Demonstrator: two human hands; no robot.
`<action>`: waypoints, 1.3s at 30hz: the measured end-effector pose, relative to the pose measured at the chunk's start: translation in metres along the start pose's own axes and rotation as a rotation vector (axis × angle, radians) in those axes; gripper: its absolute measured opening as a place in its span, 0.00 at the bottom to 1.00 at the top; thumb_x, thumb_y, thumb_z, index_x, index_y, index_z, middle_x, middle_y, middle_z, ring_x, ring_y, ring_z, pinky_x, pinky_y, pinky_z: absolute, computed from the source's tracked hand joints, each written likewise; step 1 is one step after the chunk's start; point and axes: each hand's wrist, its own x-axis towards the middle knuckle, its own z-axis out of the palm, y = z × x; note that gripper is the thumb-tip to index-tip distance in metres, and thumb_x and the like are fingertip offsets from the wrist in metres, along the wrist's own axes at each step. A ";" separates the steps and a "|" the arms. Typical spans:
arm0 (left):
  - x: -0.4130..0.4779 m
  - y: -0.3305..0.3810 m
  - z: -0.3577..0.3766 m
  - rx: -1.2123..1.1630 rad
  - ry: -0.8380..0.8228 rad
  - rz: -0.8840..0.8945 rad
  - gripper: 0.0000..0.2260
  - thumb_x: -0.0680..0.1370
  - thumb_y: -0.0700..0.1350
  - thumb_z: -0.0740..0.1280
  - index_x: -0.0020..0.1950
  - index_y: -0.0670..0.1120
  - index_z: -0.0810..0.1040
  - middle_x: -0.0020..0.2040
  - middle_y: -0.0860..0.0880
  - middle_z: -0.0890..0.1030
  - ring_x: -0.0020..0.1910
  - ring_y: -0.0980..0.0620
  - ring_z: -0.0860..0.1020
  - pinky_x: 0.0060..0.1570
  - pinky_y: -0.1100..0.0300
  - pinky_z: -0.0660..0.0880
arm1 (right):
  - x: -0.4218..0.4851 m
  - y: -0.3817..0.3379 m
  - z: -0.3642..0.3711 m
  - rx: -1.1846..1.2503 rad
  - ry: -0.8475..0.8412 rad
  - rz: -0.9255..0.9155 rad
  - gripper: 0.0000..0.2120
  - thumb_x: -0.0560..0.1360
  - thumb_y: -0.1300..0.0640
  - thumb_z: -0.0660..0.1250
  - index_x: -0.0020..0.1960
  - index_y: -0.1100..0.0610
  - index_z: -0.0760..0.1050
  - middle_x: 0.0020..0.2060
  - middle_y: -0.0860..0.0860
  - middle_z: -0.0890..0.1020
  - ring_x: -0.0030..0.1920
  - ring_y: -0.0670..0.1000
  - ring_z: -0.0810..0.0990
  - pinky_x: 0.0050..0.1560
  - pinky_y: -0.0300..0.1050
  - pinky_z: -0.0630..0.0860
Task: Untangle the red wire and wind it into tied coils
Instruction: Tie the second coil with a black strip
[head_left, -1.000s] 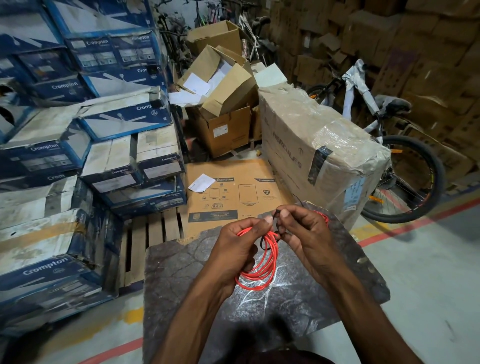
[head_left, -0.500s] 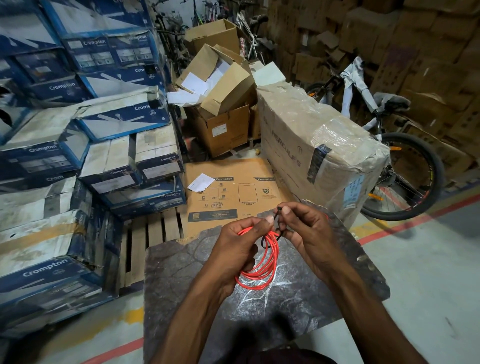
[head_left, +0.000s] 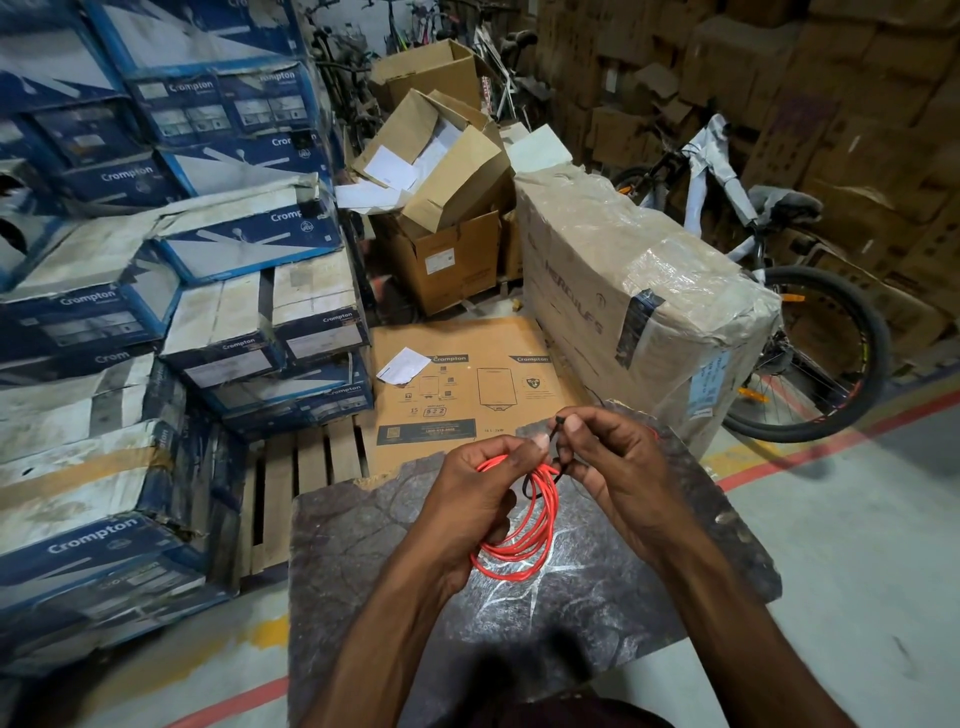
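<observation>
Over the surface, the left hand is holding the coiled red wire in its grip while the right hand is pinching a black tie at the coil's top. Loosening either grip is risking springy loops splaying or the tie slipping. The wire is looking glossy and slender, the surface mottled and stony.

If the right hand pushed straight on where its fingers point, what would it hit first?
Probably the left hand, whose fingertips sit just ahead of the right hand at the red wire coil; depth unclear.

Dark mottled slab, white scratch marks
</observation>
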 end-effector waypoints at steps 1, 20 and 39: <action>0.000 0.000 0.000 0.001 -0.001 0.001 0.09 0.77 0.52 0.72 0.39 0.51 0.84 0.26 0.53 0.68 0.25 0.53 0.56 0.30 0.55 0.50 | 0.000 0.000 0.000 -0.012 -0.002 -0.002 0.21 0.67 0.40 0.79 0.50 0.55 0.86 0.40 0.56 0.80 0.39 0.49 0.81 0.47 0.41 0.81; 0.003 -0.002 0.000 0.000 -0.004 0.007 0.14 0.76 0.55 0.72 0.48 0.44 0.84 0.25 0.55 0.68 0.24 0.55 0.57 0.29 0.57 0.51 | -0.001 0.001 0.000 0.003 0.007 -0.007 0.20 0.69 0.42 0.78 0.50 0.57 0.86 0.39 0.55 0.81 0.43 0.48 0.82 0.49 0.42 0.80; 0.004 -0.002 0.000 0.009 -0.006 0.016 0.11 0.75 0.55 0.73 0.44 0.47 0.84 0.27 0.51 0.66 0.24 0.54 0.56 0.28 0.59 0.52 | -0.002 -0.003 0.003 -0.017 0.048 -0.020 0.19 0.67 0.41 0.79 0.49 0.55 0.86 0.45 0.54 0.86 0.49 0.52 0.83 0.51 0.44 0.81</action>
